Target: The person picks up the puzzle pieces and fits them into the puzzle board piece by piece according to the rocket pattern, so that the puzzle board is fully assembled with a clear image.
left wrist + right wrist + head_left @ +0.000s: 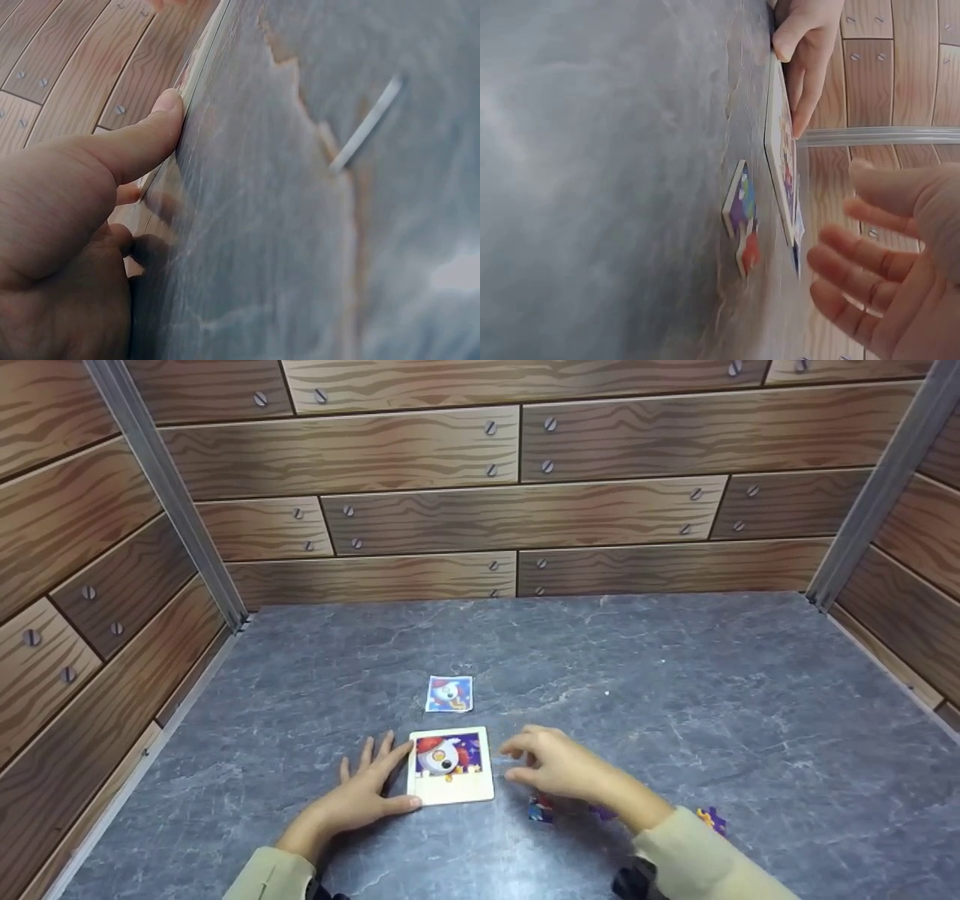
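A jigsaw puzzle tray [459, 791] with a cream frame lies flat in front of me. Its upper part is filled with joined pieces picturing a white and red creature on purple; the lower strip is bare cream. My left hand [360, 795] touches the tray's left side, thumb at the near corner and forefinger by the far one, fingers spread. Just off the right edge hovers my right hand [559, 765], fingers loosely bent around nothing. Below it lies a blue, purple and red puzzle piece [540, 808], seen also in the right wrist view as a knobbed piece [742, 202].
Behind the tray lies a small picture card [450, 694] with a similar creature. A purple piece [602, 812] is partly hidden by my right forearm, and a purple and yellow piece [712, 820] lies beyond the sleeve. Wood-patterned walls [420, 521] enclose the grey marbled table [675, 682].
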A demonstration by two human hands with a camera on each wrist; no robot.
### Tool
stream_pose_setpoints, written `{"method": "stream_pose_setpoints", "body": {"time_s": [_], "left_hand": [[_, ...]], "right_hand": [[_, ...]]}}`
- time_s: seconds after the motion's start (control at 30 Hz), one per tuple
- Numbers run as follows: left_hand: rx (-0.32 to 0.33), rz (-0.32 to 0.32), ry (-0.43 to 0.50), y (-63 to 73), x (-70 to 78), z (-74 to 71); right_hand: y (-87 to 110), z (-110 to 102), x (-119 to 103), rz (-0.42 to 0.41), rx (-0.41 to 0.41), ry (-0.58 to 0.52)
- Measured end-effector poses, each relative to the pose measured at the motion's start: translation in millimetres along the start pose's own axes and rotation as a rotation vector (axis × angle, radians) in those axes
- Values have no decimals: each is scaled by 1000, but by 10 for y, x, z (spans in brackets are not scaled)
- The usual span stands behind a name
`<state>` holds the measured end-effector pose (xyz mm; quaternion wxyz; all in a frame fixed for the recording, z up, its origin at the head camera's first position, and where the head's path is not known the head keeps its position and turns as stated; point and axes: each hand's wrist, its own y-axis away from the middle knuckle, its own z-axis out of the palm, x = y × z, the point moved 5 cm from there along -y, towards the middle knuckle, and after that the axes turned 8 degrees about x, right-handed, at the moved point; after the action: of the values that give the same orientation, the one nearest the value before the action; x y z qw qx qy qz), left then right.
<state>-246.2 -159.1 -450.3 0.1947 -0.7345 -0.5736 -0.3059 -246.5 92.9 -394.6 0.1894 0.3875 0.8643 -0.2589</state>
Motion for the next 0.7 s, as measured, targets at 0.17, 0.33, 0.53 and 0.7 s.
{"method": "stream_pose_setpoints", "body": {"time_s": [0.17, 0.33, 0.53, 0.7], "left_hand": [[-2, 1, 1, -1, -3, 9], [-2, -2, 7, -1, -4, 8], [0, 8, 8, 5, -4, 6], [-6, 4, 13, 2, -7, 14]], "right_hand": [[218, -74, 70, 82, 2, 45], [378, -119, 135, 152, -8, 69], [495, -101, 145, 210, -57, 108], [502, -55, 131, 218, -65, 163]]}}
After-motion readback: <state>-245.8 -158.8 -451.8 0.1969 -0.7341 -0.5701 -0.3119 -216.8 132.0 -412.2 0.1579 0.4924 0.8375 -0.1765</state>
